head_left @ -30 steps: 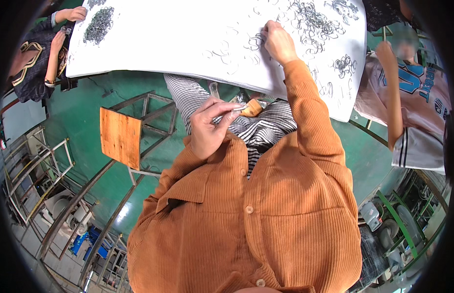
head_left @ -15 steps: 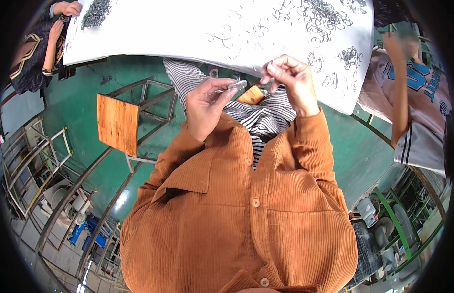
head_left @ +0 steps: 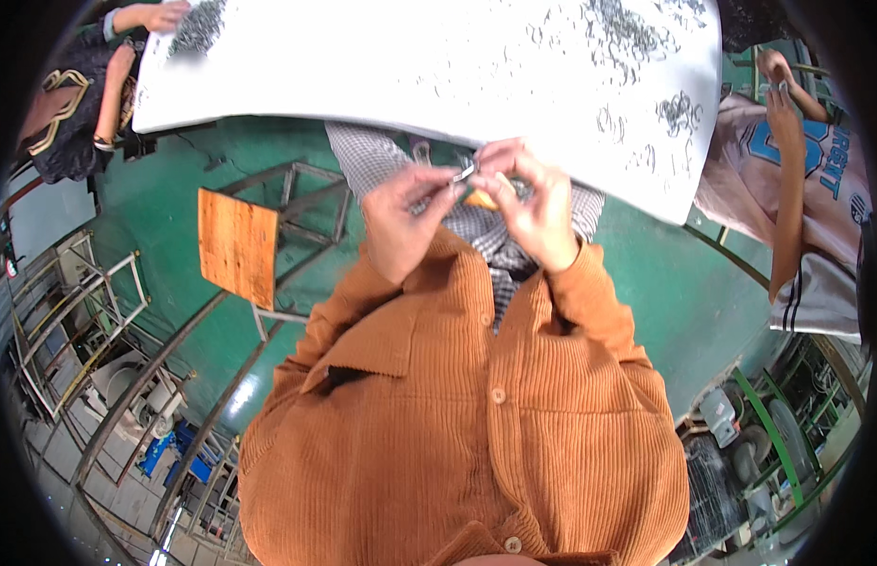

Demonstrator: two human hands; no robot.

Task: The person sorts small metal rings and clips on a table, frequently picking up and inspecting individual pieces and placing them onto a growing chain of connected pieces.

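Note:
My left hand (head_left: 399, 219) is closed, its thumb and fingers pinching a small shiny grey-silver piece (head_left: 465, 174) whose kind I cannot make out. Right up against that piece are the fingertips of my right hand (head_left: 535, 203), bent in a pinch. Whatever the right fingers hold is too small or hidden to name. Both hands are held over my lap, just short of the white table's (head_left: 363, 71) near edge. Many thin black curved pieces (head_left: 681, 113) lie scattered and heaped on the table, mostly to the right.
A wooden-topped stool (head_left: 237, 243) with a metal frame stands on the green floor to my left. A person's hand (head_left: 165, 15) reaches over a dark heap (head_left: 199, 28) at the table's far left. Another person in a pink shirt (head_left: 740, 156) sits at the right with hands raised.
My right hand has moved left and down, and its fingertips now meet the piece in my left hand. At the far left, the other person's hand has moved onto the dark heap.

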